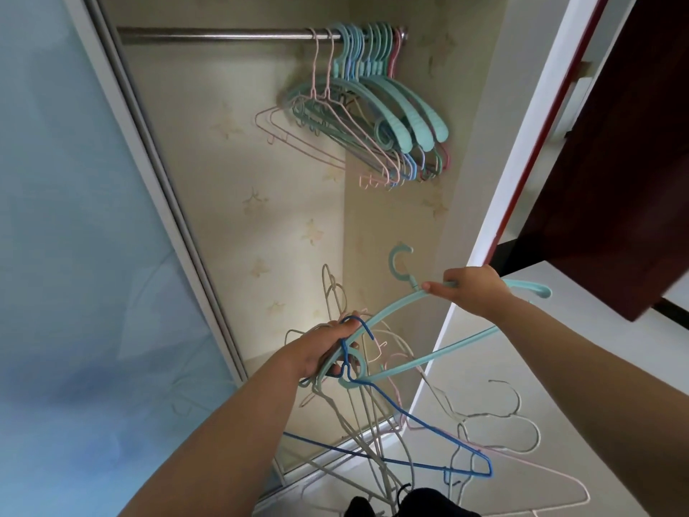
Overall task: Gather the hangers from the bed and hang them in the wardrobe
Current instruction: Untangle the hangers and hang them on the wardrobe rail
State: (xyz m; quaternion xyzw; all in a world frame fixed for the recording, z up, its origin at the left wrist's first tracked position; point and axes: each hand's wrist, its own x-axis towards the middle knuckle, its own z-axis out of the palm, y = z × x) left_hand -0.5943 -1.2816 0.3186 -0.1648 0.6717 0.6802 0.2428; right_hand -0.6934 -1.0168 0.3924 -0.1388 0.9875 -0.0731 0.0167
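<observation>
Hangers already hung (pixel 376 106) sit bunched at the right end of the wardrobe rail (pixel 208 34), toward one o'clock in the head view: several broad teal plastic ones, with thin pink wire ones on their left side and one darker pink at the far right. All hooks are over the rail; the bodies hang tilted toward four o'clock.

Right hand (pixel 475 291), at about four o'clock from frame centre, grips the shoulder of a teal plastic hanger (pixel 443 352), fingers curled round the top bar with the index finger lying along it. This hanger's hook points up at twelve o'clock, free of the rail and well below it. Its left tip reaches down into the bundle beside the left hand.

Left hand (pixel 328 348), near six o'clock, is closed round a bundle of wire hangers (pixel 373 434), white, pale pink and one dark blue hanger (pixel 421 423). Hooks stick out above the fist; the bodies trail down toward five o'clock, tangled together, over the pale floor (pixel 559 386).

Wardrobe interior (pixel 261 203) is lined with cream patterned paper. A frosted blue sliding door (pixel 74 218) fills the nine o'clock side. A dark red-brown door (pixel 615 162) stands at three o'clock.
</observation>
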